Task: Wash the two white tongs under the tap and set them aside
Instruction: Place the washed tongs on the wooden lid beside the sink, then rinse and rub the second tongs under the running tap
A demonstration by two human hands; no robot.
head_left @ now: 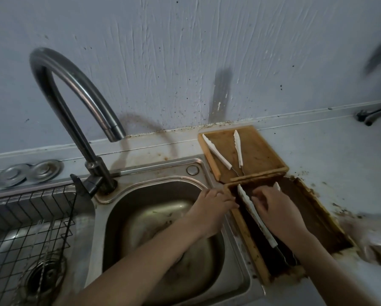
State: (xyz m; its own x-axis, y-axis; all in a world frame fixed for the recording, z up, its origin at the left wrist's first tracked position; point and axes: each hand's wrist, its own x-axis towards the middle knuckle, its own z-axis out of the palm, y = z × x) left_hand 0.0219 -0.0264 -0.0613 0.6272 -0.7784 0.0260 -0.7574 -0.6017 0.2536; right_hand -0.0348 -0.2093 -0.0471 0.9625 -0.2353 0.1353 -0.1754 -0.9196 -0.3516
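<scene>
One pair of white tongs [221, 152] lies spread in a V on the lighter far wooden tray [260, 155]. A second pair of white tongs [254, 214] lies in the dark, dirty near tray [313, 219], one arm fully visible and the other mostly under my right hand [277, 210]. That hand is curled over the hidden arm of the tongs. My left hand [216, 204] reaches across the sink's right rim, fingers gripping the near tray's left edge. The curved tap [74, 93] stands over the sink [141, 217], with no water running.
A wire rack [30, 217] sits in the left basin over a drain strainer. Two metal discs [28, 173] lie behind it. Brown grime surrounds the near tray on the counter [339, 155]. A crumpled wet rag or plastic [370, 237] lies at the right, and a dark fitting [372, 115] sits by the wall.
</scene>
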